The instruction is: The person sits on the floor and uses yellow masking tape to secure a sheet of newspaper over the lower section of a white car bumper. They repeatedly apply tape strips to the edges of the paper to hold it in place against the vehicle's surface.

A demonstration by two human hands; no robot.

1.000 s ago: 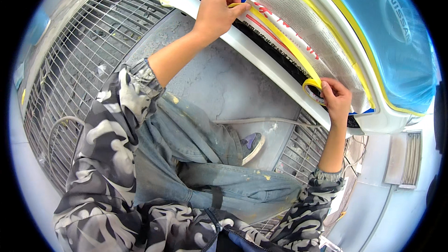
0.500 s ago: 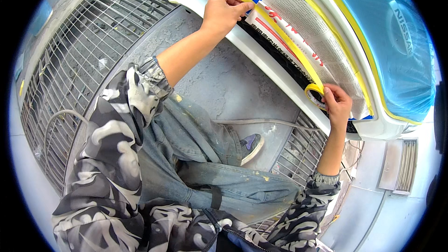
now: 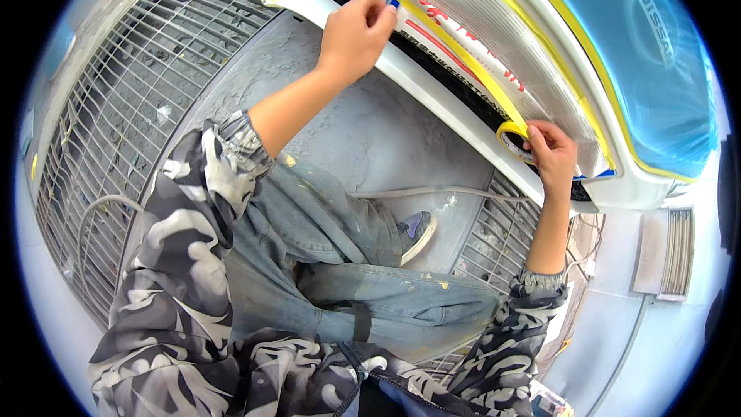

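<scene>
The white car bumper [image 3: 463,120] filled the upper part of the view, its upper panels covered with blue plastic sheeting [image 3: 641,54] and newspaper [image 3: 502,38] edged in yellow tape. Below it lay a concrete floor [image 3: 363,131] flanked by metal grating [image 3: 131,108], with a pale hose [image 3: 432,193] trailing past the person's shoe [image 3: 417,232].

The step in hand looked like masking: a fresh strip of yellow masking tape [image 3: 455,50] ran taut between the two hands, along the lower edge of the newspaper. The left hand [image 3: 356,31] pinched the strip's free end against the bumper, fingers closed on it. The right hand [image 3: 552,156] was clenched around the tape roll [image 3: 515,139], which sat just inside its fingers at the strip's other end, close against the bumper.

The next move would probably call for the strip to be lined up with the paper's edge and pressed down evenly, working from the left hand's pinch toward the roll, with tension kept so that it would not wrinkle.
</scene>
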